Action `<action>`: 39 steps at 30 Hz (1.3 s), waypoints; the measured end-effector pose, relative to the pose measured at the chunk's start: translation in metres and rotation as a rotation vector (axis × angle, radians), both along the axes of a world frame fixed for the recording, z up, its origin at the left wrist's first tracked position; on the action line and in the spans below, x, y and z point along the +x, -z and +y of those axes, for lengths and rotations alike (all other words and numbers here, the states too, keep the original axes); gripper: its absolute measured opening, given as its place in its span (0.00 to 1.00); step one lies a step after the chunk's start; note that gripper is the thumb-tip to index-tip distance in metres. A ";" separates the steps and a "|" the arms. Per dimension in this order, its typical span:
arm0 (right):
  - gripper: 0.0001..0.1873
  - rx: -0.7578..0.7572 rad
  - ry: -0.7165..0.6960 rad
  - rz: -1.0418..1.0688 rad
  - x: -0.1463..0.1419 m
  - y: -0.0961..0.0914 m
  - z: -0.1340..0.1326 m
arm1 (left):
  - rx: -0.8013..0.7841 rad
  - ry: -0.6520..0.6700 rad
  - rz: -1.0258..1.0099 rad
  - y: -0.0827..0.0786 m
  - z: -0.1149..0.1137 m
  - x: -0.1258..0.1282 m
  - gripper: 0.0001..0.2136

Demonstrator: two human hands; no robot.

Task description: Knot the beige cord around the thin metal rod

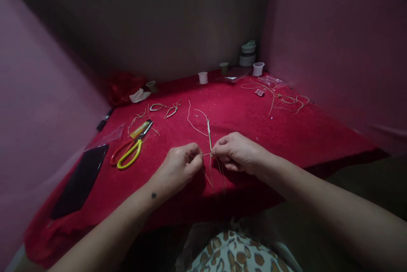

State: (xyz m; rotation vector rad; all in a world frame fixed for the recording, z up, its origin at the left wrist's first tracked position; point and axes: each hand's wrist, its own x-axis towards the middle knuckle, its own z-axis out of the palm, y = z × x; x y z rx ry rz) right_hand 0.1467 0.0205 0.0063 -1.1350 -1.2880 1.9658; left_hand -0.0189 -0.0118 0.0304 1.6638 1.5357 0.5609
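A thin cord bracelet (208,128) with a band of small white beads lies on the red cloth, its knotted cord running down between my hands. My left hand (187,162) pinches a thin cord strand (206,154) and holds it out sideways from the knotted part. Thumb and forefinger of my right hand (233,151) are closed at the knotted cord, right beside it. Several loose cord ends hang below toward the table's front edge. Beyond the beads, another pale cord end (190,115) curves away on the cloth.
Red-and-yellow scissors (130,153) and a black flat phone-like object (81,181) lie at left. Two beaded bracelets (171,112) rest farther back. Small cups (202,78), a lidded container (247,54), a pink binder clip (260,92) and tangled cord (291,100) sit toward the back and right.
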 end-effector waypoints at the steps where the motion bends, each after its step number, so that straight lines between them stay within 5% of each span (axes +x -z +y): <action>1: 0.16 0.006 -0.001 0.012 0.000 0.001 0.000 | -0.097 0.008 -0.059 -0.002 0.001 -0.002 0.06; 4: 0.15 0.008 0.004 0.034 0.001 0.003 0.001 | -0.424 0.016 -0.344 -0.009 0.003 -0.014 0.06; 8: 0.14 -0.019 0.029 0.039 0.002 0.003 0.002 | -0.587 -0.004 -0.480 -0.020 0.002 -0.045 0.06; 10: 0.13 -0.032 0.030 0.041 0.002 0.002 0.002 | -0.530 -0.015 -0.374 -0.028 0.001 -0.063 0.09; 13: 0.13 -0.042 0.031 0.031 0.002 0.003 0.002 | -0.161 -0.149 0.030 -0.041 0.000 -0.078 0.09; 15: 0.14 -0.035 0.033 0.022 0.001 0.003 0.001 | 0.064 -0.280 0.210 -0.045 -0.001 -0.074 0.05; 17: 0.15 -0.013 0.036 0.020 0.001 0.004 0.001 | 0.092 -0.307 0.143 -0.043 -0.002 -0.056 0.10; 22: 0.14 0.019 0.035 0.037 0.000 0.003 -0.001 | -0.287 -0.140 -0.402 -0.017 0.000 0.001 0.18; 27: 0.13 0.065 0.017 -0.010 0.002 0.003 -0.002 | -0.531 -0.045 -0.660 0.009 0.013 0.016 0.08; 39: 0.14 0.063 -0.043 -0.049 0.004 0.000 -0.001 | -0.438 -0.024 -0.408 0.010 0.016 0.009 0.06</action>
